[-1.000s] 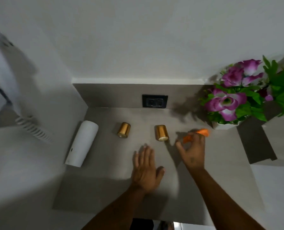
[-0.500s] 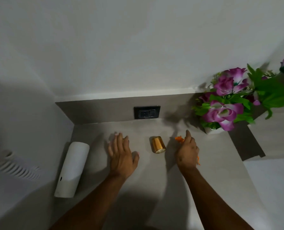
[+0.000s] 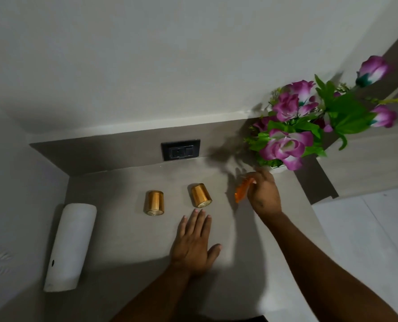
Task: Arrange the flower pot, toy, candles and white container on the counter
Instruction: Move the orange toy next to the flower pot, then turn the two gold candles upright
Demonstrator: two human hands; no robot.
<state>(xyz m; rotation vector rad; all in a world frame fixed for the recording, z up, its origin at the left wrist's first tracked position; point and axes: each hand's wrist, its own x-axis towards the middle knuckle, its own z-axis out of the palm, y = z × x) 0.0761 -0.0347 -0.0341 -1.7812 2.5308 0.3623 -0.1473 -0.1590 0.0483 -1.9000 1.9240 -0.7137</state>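
Two gold candles stand on the grey counter (image 3: 128,240): one (image 3: 154,203) left of centre, the other (image 3: 201,195) to its right. My left hand (image 3: 194,244) lies flat and open on the counter just below the right candle. My right hand (image 3: 263,194) pinches an orange toy (image 3: 242,190) above the counter, right of that candle. The flower pot (image 3: 278,167), white with purple flowers (image 3: 286,145) and green leaves, sits at the back right corner. A tall white container (image 3: 70,246) stands at the counter's left edge.
A black wall socket (image 3: 180,149) is set in the backsplash behind the candles. A wooden panel (image 3: 365,163) rises to the right of the flower pot. A white wall closes the left side.
My left hand pulled back from over the left candle, uncovering it, and now rests lower on the counter. My right hand moved toward the flower pot and holds the orange toy.
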